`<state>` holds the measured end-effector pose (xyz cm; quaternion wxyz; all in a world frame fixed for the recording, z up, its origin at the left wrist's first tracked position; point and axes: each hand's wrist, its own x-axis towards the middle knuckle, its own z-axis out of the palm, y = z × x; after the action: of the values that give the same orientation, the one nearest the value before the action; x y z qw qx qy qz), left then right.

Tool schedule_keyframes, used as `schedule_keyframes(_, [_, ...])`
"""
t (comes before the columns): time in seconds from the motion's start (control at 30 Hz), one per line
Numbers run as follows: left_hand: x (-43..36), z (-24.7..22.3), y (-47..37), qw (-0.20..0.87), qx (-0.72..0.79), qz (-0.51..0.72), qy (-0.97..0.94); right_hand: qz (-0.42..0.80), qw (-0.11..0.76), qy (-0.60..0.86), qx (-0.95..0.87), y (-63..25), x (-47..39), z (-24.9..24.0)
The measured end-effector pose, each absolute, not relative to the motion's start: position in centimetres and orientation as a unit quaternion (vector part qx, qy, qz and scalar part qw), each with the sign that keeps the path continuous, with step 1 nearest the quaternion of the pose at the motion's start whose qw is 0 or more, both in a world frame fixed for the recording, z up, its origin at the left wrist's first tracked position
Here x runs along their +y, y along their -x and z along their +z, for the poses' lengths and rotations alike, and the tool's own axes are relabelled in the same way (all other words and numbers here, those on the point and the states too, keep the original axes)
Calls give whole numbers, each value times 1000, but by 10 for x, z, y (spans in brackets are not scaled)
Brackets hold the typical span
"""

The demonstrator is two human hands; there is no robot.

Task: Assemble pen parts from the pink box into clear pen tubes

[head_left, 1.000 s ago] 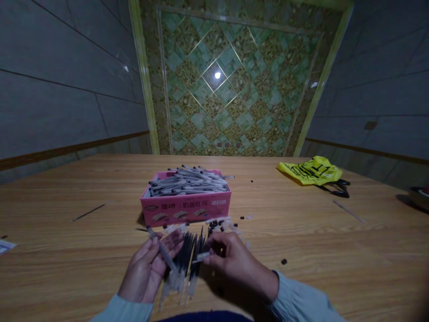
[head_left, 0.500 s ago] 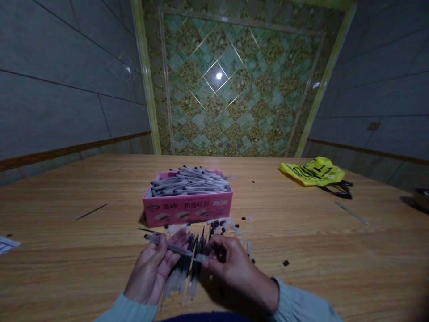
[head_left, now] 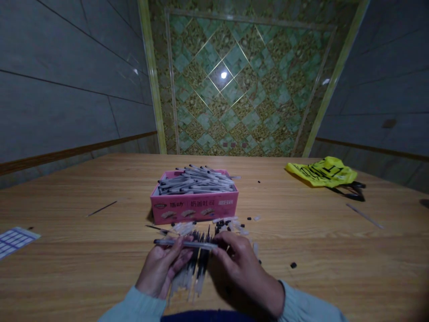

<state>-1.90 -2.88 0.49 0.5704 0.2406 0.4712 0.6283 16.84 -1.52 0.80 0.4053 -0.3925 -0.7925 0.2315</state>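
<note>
A slim grey pen [head_left: 187, 243] with a dark left end lies almost level across my left hand [head_left: 166, 267], its thumb pressing the barrel against the fingers. My right hand [head_left: 243, 268] pinches the pen's right end, where a clear cap [head_left: 209, 246] sits in line with the barrel. Below the pen, a bunch of dark-tipped ink refills [head_left: 187, 277] with pale tubes is spread on the table. Just beyond my fingers is a scatter of clear caps and small black plugs [head_left: 223, 225]. A pink box [head_left: 194, 208] heaped with pens stands behind them.
The wooden table [head_left: 318, 241] reaches to a tiled wall. A yellow bag [head_left: 321, 172] with dark handles lies at the far right, near a single pale stick [head_left: 364, 215]. A thin refill [head_left: 101, 209] and a printed card [head_left: 18, 241] are at left; a black plug [head_left: 293, 265] is at right.
The clear cap, earlier angled at the pen's tip, now lines up with the barrel. The pen has turned closer to level, and the view has shifted slightly left.
</note>
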Motion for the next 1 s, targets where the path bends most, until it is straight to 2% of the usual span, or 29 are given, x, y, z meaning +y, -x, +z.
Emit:
schedule_keyframes(0.13, [-25, -1, 18, 571, 474, 636, -210, 132, 385, 335, -850, -172, -15, 7])
schedule_keyframes(0.3, [-25, 0, 16, 601, 456, 629, -189, 72, 352, 315, -878, -176, -16, 6])
schedule_keyframes(0.5, [-30, 4, 13, 605, 439, 638, -187, 16, 354, 298, -886, -180, -12, 3])
schedule_keyframes(0.73, [-33, 3, 12, 612, 407, 647, -202, 53, 384, 298, -872, -179, -11, -3])
schedule_keyframes(1.0, [-40, 8, 7, 583, 392, 657, -274, 286, 385, 418, -772, -172, -15, 1])
